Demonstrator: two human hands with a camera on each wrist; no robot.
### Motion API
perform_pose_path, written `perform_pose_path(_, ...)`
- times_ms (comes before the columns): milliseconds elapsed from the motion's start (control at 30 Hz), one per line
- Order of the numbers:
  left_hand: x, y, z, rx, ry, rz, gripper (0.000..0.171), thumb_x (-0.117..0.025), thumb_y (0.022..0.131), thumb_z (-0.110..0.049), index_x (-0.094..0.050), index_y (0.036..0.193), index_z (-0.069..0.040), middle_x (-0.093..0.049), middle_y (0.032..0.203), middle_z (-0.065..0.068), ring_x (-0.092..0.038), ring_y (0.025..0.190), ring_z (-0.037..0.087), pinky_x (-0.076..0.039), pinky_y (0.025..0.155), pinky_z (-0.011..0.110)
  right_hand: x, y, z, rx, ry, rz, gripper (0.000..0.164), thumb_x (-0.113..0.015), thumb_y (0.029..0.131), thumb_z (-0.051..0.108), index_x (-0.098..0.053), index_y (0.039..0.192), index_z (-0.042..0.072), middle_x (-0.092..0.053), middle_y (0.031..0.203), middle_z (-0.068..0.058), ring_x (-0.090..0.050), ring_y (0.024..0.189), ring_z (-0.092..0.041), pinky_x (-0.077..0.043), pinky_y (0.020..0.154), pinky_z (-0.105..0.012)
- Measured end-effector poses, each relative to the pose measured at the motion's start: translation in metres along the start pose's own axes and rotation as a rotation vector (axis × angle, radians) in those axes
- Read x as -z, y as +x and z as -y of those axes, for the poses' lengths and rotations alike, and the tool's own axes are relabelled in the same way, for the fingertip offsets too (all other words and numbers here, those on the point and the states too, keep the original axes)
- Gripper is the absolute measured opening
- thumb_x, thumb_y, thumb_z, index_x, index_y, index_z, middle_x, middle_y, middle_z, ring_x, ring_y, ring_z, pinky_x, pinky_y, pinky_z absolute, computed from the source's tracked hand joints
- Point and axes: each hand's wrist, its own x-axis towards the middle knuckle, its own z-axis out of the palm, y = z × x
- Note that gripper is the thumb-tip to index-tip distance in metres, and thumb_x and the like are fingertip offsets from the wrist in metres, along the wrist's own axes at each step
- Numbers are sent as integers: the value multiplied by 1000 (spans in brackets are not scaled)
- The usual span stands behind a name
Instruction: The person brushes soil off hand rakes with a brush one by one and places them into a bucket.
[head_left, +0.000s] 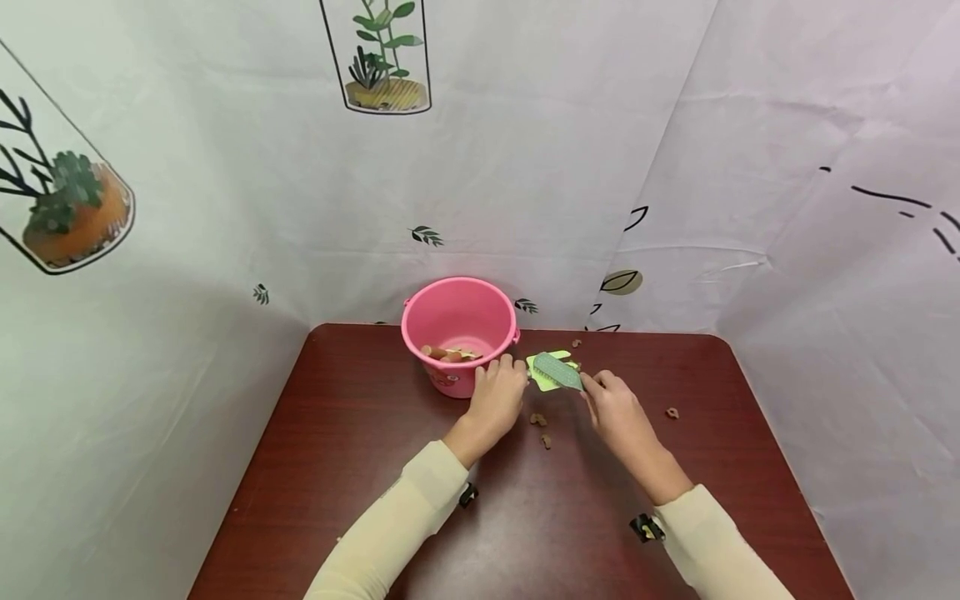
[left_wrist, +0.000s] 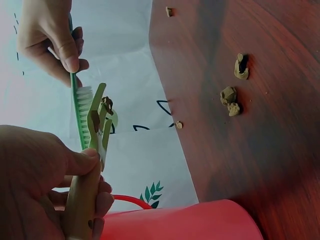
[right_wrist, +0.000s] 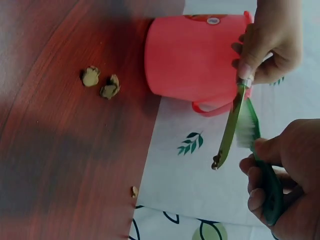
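Observation:
My left hand [head_left: 498,396] grips the wooden handle of a small green garden fork [left_wrist: 99,92], its thumb at the metal neck. Brown bits cling to the tines. From the other side my right hand [head_left: 618,412] holds a green brush [head_left: 557,371] by its handle, fingers wrapped round it. The brush's white bristles [left_wrist: 84,112] lie against the fork's face. Both tools are held above the table, just right of a pink bucket [head_left: 465,379]. Inside the bucket are wooden handles [head_left: 438,353] and something light green.
Several brown crumbly pieces are scattered on the dark red table, among them a pair [head_left: 537,419] below the tools and one [head_left: 672,412] to the right. A white printed cloth wall [head_left: 525,208] stands behind the table. The bucket is near the back edge.

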Motion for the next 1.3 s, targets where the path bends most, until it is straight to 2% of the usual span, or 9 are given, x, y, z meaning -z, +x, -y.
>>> perform_pose_path(333, 0, 0, -1, 8, -2, 7, 20, -70, 98, -25, -68, 106, -7, -64, 97, 9, -66, 90, 27, -52, 78, 47, 0, 1, -8, -33, -1, -1, 29, -75, 90, -1, -71, 117, -9, -61, 91, -17, -62, 78, -30, -56, 66, -41)
perform_pose_path(667, 2, -2, 5, 1, -6, -23, 18, -71, 98, -24, -68, 105, -7, -65, 95, 9, -67, 90, 28, -51, 78, 46, 4, -2, -25, -47, -14, -57, 28, -76, 87, -5, -71, 114, -12, -61, 90, -20, -63, 76, -33, -57, 64, -43)
perform_pose_path(1033, 3, -4, 8, 1, -42, -8, 19, -70, 99, -23, -68, 106, -6, -65, 96, 10, -67, 91, 28, -52, 80, 47, 8, -6, -41, -87, 1, -92, 27, -76, 87, -6, -71, 113, -13, -62, 92, -22, -65, 80, -37, -58, 67, -48)
perform_pose_path(1300, 0, -4, 9, -14, -34, -41, 18, -69, 99, -21, -68, 103, -4, -65, 93, 11, -66, 85, 28, -53, 76, 43, 9, -1, -34, -50, 54, -139, 28, -76, 86, -7, -70, 112, -14, -62, 89, -22, -65, 74, -33, -57, 63, -45)
